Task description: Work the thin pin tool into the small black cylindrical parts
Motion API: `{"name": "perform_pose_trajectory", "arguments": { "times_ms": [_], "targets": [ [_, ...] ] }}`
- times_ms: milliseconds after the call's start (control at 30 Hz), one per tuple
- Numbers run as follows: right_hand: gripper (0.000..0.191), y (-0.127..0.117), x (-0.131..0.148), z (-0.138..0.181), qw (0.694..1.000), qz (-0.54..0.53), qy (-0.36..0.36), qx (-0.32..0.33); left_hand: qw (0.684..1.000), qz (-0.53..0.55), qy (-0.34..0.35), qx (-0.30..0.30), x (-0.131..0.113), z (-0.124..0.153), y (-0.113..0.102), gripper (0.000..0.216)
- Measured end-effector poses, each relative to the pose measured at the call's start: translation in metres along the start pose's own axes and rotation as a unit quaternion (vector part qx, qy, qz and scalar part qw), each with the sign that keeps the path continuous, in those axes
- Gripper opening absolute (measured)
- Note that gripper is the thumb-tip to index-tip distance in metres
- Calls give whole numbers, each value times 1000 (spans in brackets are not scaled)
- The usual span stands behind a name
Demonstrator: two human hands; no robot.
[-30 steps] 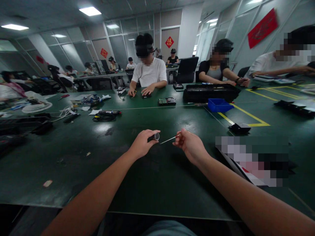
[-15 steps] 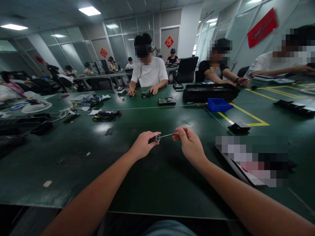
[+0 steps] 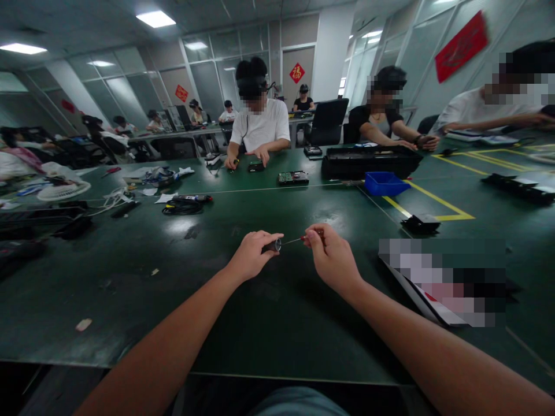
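Observation:
My left hand (image 3: 248,255) is closed around a short dark cylinder (image 3: 272,245) whose round, pale-rimmed end faces right; it may be a small flashlight, though most of it is hidden by the fingers. In my right hand (image 3: 336,257) is a thin screwdriver (image 3: 304,237) with a red handle, pinched between thumb and fingers. Its slim metal shaft points left to the cylinder's round end. Whether the tip is inside or just at the rim, I cannot tell. Both hands are above the green table (image 3: 277,329).
A blurred-out flat item (image 3: 433,300) lies right of my right forearm. Farther back are a black bracket (image 3: 420,224), a blue bin (image 3: 385,184), a long black tray (image 3: 370,163), a hard drive (image 3: 293,178) and coiled black cable (image 3: 184,204). Co-workers sit opposite.
My right hand has shifted slightly left with the screwdriver, its fingers curled differently on the handle, and less shaft shows. My left hand has barely moved.

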State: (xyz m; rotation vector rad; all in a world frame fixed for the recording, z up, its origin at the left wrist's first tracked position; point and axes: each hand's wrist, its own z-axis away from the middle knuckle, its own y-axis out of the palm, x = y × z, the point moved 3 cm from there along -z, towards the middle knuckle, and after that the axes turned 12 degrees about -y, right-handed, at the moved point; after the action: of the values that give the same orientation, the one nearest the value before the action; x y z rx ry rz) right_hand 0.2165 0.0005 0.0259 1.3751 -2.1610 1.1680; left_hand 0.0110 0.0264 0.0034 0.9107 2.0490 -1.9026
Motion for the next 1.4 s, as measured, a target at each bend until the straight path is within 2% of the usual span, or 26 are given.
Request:
{"name": "perform_pose_trajectory", "arguments": {
  "times_ms": [400, 733, 1167, 1400],
  "targets": [
    [23, 2, -1, 2, 998, -60, 10, 0, 1000, 20, -3, 5, 3, 1, 1, 45],
    [17, 2, 6, 0, 998, 8, -49, 39, 1000, 2, -5, 7, 4, 1, 4, 47],
    [18, -2, 4, 0, 999, 37, -32, -2, 999, 19, -31, 16, 2, 0, 0, 42],
    [19, -4, 1, -1, 999, 22, -20, -24, 995, 80, -60, -21, -1, 1, -5, 37]
  ]
}}
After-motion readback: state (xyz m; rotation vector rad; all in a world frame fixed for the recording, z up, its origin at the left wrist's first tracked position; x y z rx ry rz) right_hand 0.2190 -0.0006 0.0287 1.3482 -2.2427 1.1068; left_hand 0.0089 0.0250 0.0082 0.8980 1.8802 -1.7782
